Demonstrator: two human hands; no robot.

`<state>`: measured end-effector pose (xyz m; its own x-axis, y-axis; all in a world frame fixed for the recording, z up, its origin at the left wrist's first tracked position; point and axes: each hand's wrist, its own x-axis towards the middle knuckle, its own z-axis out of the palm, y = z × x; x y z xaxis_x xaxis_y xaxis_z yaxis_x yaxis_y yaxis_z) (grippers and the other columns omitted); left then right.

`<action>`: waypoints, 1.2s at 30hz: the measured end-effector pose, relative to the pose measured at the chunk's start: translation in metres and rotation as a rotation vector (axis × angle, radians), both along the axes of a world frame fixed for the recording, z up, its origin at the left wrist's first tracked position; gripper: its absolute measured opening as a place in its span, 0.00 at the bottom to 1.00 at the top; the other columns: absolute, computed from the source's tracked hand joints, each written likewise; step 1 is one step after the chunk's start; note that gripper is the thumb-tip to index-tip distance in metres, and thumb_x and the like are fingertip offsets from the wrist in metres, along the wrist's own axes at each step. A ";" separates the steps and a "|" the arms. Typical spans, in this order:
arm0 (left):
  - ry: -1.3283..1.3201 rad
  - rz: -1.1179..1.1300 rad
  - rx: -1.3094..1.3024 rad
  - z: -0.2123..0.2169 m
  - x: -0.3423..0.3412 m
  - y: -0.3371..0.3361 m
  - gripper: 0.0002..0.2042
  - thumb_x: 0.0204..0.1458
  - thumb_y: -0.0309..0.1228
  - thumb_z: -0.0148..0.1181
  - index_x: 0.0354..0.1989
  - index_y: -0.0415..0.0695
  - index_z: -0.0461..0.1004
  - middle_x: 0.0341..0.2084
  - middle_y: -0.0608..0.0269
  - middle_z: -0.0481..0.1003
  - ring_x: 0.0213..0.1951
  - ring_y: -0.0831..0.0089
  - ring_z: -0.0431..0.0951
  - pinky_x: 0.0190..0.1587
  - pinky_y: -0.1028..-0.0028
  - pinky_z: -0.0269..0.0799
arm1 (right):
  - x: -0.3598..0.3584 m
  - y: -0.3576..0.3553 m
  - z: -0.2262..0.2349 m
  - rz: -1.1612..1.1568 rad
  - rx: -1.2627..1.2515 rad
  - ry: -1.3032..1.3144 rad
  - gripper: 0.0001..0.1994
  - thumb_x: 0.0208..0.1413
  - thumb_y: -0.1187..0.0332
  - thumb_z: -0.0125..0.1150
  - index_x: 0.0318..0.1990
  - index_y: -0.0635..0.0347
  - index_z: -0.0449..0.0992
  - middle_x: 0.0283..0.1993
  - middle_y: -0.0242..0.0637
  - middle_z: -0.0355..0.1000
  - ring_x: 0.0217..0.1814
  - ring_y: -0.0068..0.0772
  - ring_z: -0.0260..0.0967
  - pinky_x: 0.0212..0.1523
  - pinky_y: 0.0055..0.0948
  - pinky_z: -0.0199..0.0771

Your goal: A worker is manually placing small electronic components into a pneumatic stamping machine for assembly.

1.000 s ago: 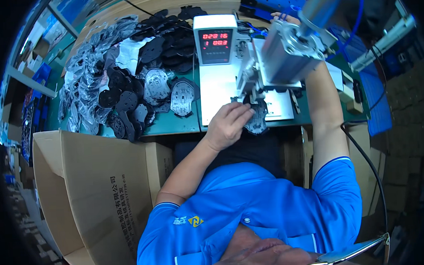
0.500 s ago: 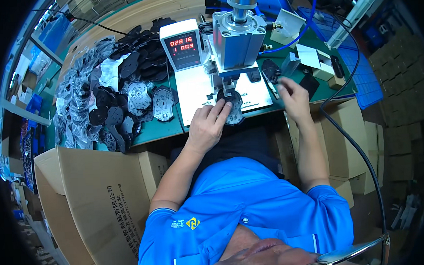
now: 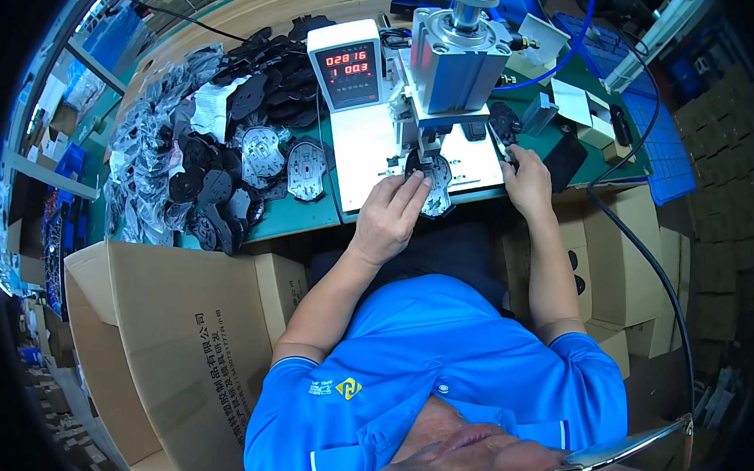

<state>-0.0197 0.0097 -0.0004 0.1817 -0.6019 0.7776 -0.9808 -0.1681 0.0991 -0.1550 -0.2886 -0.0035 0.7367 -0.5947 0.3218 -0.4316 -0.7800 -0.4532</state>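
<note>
My left hand (image 3: 390,216) presses its fingers on a flat black and silver part (image 3: 435,185) lying on the white base plate (image 3: 370,164) under the head of the press (image 3: 458,68). My right hand (image 3: 527,181) is at the plate's right edge with its fingers curled by a thin light rod (image 3: 499,144). Whether it grips the rod is hidden. A pile of similar black and silver parts (image 3: 222,158) covers the green bench (image 3: 296,218) to the left.
A white counter box with red digits (image 3: 349,67) stands beside the press. Small white and black boxes (image 3: 578,121) sit to the right, with a blue tray (image 3: 655,152) beyond. An open cardboard box (image 3: 158,329) stands at my lower left, more cartons (image 3: 626,262) at my right.
My right hand came down from the side of the press to the plate's right edge. My left hand stayed on the part under the press.
</note>
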 end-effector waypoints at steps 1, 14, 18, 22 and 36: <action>0.003 0.000 0.002 0.000 0.000 0.000 0.26 0.50 0.19 0.68 0.61 0.37 0.86 0.57 0.49 0.87 0.50 0.52 0.85 0.54 0.56 0.87 | 0.000 0.000 0.000 0.008 -0.014 0.014 0.19 0.65 0.66 0.73 0.61 0.60 0.85 0.54 0.54 0.83 0.56 0.66 0.83 0.59 0.57 0.83; -0.021 -0.010 0.020 0.006 0.002 0.000 0.23 0.54 0.23 0.68 0.60 0.33 0.86 0.56 0.47 0.86 0.50 0.52 0.85 0.54 0.58 0.87 | -0.004 -0.012 -0.012 -0.018 0.069 -0.014 0.21 0.72 0.70 0.65 0.70 0.62 0.78 0.51 0.58 0.84 0.55 0.69 0.83 0.59 0.58 0.82; -0.011 0.017 0.028 -0.002 0.000 0.003 0.23 0.54 0.23 0.68 0.61 0.33 0.86 0.57 0.47 0.86 0.51 0.53 0.85 0.54 0.58 0.87 | -0.010 0.004 0.006 -0.047 0.108 0.006 0.24 0.73 0.71 0.64 0.73 0.63 0.75 0.47 0.55 0.84 0.49 0.63 0.85 0.55 0.54 0.84; 0.070 0.005 0.029 -0.003 -0.003 0.006 0.27 0.49 0.18 0.68 0.62 0.36 0.85 0.59 0.48 0.86 0.54 0.50 0.85 0.59 0.55 0.86 | -0.020 0.016 0.017 0.027 0.545 -0.171 0.29 0.74 0.74 0.63 0.80 0.66 0.68 0.44 0.42 0.81 0.39 0.37 0.84 0.43 0.38 0.84; 0.103 0.022 0.118 0.004 -0.004 0.011 0.25 0.56 0.23 0.68 0.64 0.36 0.84 0.61 0.50 0.85 0.56 0.54 0.85 0.61 0.56 0.84 | -0.011 0.048 0.020 0.434 1.085 -0.188 0.24 0.71 0.76 0.55 0.73 0.70 0.72 0.48 0.37 0.78 0.43 0.25 0.80 0.43 0.28 0.80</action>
<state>-0.0240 0.0203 0.0041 0.2709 -0.6831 0.6783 -0.9624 -0.2057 0.1772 -0.1664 -0.2406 0.0168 0.9394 -0.3352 -0.0724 -0.0816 -0.0135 -0.9966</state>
